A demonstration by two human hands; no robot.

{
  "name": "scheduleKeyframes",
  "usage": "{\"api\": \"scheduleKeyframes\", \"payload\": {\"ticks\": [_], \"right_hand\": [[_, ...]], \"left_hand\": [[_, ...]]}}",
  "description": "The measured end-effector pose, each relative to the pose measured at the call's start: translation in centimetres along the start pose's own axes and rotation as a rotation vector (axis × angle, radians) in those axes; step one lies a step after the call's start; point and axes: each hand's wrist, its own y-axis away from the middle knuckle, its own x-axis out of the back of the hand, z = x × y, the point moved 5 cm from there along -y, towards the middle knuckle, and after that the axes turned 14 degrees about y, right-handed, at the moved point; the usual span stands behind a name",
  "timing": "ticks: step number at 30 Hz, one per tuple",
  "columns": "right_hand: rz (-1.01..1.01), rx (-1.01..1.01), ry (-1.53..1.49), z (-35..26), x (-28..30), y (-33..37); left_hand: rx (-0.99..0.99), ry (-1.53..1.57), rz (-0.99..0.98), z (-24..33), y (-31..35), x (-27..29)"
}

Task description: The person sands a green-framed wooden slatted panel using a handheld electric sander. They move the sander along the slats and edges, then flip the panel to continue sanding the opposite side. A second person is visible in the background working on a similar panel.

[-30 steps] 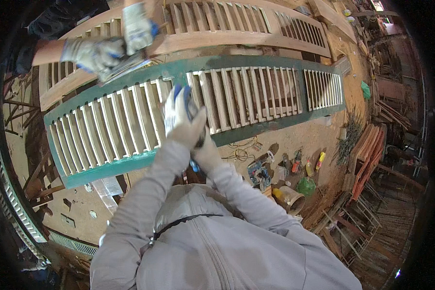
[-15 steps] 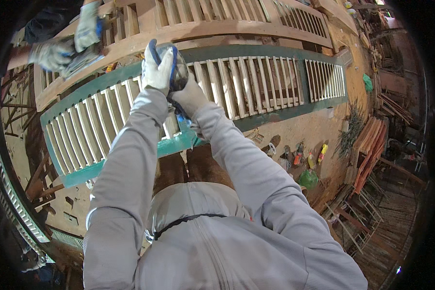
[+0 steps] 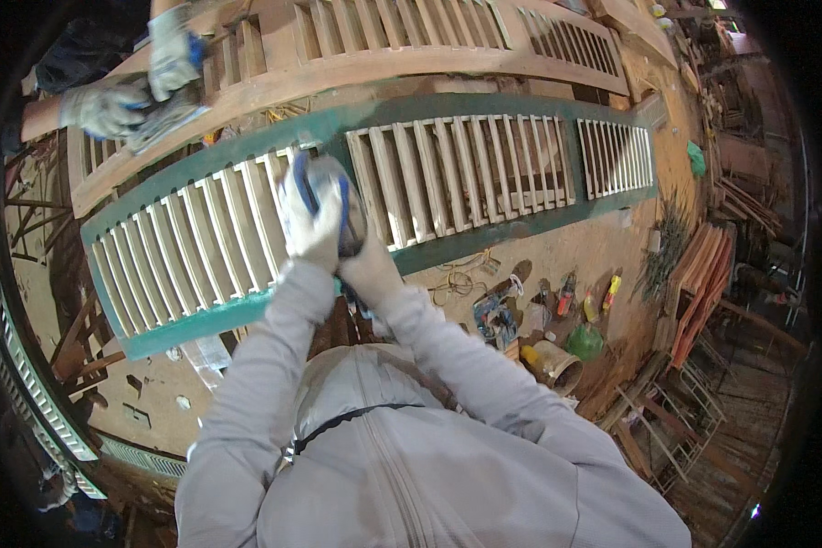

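Observation:
A long louvred shutter panel (image 3: 603, 196) lies across in front of me, with a green frame and pale slats. Over its middle rail I hold a dark, rounded power tool (image 3: 353, 216), blurred and partly covered by my gloves. My left hand (image 3: 312, 221), in a white glove with blue edging, wraps the tool's upper part. Lower down, my right hand (image 3: 372, 268), also gloved, closes round its near end. Whether the tool touches the wood I cannot tell.
Beyond lies a bare-wood louvred panel (image 3: 411, 68), where another person's gloved hands (image 3: 110, 110) work at the upper left. A blue tool (image 3: 495, 320), a bucket (image 3: 555, 365), a green bottle (image 3: 584, 341) and stacked boards (image 3: 703, 274) stand to the right.
Both my hands have drawn the tool nearer to my body and slightly right, along the middle rail. My arms are more bent. The other person's hands have shifted slightly.

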Motion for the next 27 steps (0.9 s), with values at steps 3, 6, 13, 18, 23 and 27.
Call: {"api": "scheduleKeyframes", "payload": {"ticks": [3, 6, 13, 18, 23, 27], "right_hand": [[-0.119, -0.026, -0.099, -2.4, -0.7, -6.1], [-0.084, 0.055, -0.08, -2.7, -0.7, -9.7], [0.032, 0.072, -0.123, 2.1, -1.4, 0.7], [0.005, -0.045, -0.04, 0.9, -0.6, 2.2], [-0.049, 0.031, -0.05, -4.6, -0.3, -8.4], [-0.069, 0.05, 0.018, -6.3, 0.2, -11.5]], "left_hand": [[-0.041, 0.061, 0.009, -0.7, -7.2, 0.1], [-0.01, 0.042, 0.03, -0.1, -10.8, -0.5], [0.033, 0.021, -0.033, -0.6, 0.8, 0.3], [0.024, 0.03, -0.042, -1.1, 2.0, 0.7], [0.02, 0.12, 0.012, -0.2, -9.9, -0.1], [0.058, 0.169, 0.003, -0.5, -13.3, 0.1]]}}
